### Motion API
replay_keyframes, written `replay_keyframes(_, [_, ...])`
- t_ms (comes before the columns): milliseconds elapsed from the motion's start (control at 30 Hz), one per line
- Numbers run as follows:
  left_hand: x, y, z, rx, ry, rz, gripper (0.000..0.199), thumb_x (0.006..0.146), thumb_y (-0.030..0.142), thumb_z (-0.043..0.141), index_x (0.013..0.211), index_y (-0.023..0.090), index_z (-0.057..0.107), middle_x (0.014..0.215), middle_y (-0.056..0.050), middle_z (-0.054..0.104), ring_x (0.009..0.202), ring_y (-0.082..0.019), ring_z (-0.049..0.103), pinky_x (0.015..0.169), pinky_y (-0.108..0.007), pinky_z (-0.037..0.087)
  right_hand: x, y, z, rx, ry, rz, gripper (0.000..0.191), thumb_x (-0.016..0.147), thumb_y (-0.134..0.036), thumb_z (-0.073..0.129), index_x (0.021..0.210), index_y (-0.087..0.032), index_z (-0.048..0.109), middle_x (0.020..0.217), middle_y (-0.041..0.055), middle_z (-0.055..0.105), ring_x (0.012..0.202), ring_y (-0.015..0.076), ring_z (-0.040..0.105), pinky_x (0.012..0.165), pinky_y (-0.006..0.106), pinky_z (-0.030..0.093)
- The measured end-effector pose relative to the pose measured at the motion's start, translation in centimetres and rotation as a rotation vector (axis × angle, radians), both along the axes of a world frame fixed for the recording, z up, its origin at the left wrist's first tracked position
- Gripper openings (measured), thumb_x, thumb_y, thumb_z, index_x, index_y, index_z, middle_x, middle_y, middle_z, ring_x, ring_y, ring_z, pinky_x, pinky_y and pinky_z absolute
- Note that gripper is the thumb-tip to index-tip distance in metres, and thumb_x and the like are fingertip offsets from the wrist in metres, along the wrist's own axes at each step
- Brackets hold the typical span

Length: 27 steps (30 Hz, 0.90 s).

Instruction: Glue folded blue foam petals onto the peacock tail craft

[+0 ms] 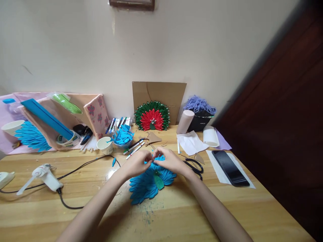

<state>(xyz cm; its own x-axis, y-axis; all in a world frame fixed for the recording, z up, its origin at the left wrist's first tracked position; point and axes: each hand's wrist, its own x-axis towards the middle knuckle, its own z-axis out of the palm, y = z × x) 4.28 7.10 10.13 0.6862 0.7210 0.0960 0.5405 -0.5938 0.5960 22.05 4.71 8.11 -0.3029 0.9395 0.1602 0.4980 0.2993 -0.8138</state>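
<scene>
A peacock craft [145, 185] with layered blue feather-shaped pieces and a green body [158, 181] lies on the wooden table in front of me. My left hand [141, 163] is over its upper edge, with thumb and fingertips pinched together. Close against it, my right hand [168, 160] pinches at the same spot from the other side. What is between the fingertips is too small and covered to make out. The top part of the craft is hidden under both hands.
A glue gun [47, 176] with its cord lies at left. Behind are a paper cup [105, 145], a bowl of blue pieces [123, 136], markers [135, 149] and a red-green peacock [152, 116] against cardboard. Scissors [195, 166] and a phone [230, 168] lie at right.
</scene>
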Motion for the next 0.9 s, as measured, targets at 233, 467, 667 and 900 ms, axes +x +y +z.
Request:
replay_keyframes(233, [0.8, 0.2, 0.8, -0.012, 0.017, -0.077, 0.015, 0.074, 0.018, 0.047, 0.076, 0.016, 0.062, 0.074, -0.006, 0.065, 0.066, -0.015, 0.058, 0.058, -0.023, 0.04, 0.7, 0.2, 0.2, -0.033, -0.004, 0.036, 0.017, 0.067, -0.011, 0.058, 0.082, -0.018, 0.056, 0.082, 0.0007, 0.064, 0.08, 0.0151, 0.059, 0.072, 0.027, 0.043])
replay_keyframes(467, [1.5, 0.5, 0.8, 0.005, 0.012, -0.117, 0.016, 0.075, 0.017, 0.046, 0.079, 0.016, 0.062, 0.076, -0.006, 0.065, 0.069, -0.015, 0.058, 0.06, -0.022, 0.041, 1.1, 0.5, 0.1, -0.035, -0.007, 0.033, 0.02, 0.064, -0.008, 0.058, 0.081, -0.018, 0.054, 0.079, -0.0004, 0.062, 0.076, 0.0142, 0.058, 0.068, 0.024, 0.043])
replay_keyframes(667, [2.1, 1.3, 0.4, 0.021, -0.013, -0.139, 0.014, 0.075, 0.018, 0.048, 0.077, 0.016, 0.062, 0.075, -0.005, 0.065, 0.068, -0.015, 0.057, 0.059, -0.022, 0.039, 1.9, 0.9, -0.3, -0.029, 0.01, 0.003, 0.019, 0.063, -0.008, 0.056, 0.08, -0.018, 0.052, 0.079, -0.0004, 0.062, 0.076, 0.0136, 0.058, 0.068, 0.024, 0.043])
replay_keyframes(900, [2.1, 1.7, 0.2, -0.045, -0.113, -0.097, 0.014, 0.078, 0.024, 0.049, 0.085, 0.017, 0.058, 0.079, -0.005, 0.065, 0.072, -0.016, 0.059, 0.062, -0.024, 0.042, 2.2, 1.4, -1.0, -0.025, 0.042, -0.049, 0.016, 0.066, -0.014, 0.057, 0.082, -0.017, 0.053, 0.08, 0.0006, 0.062, 0.075, 0.0136, 0.059, 0.068, 0.025, 0.044])
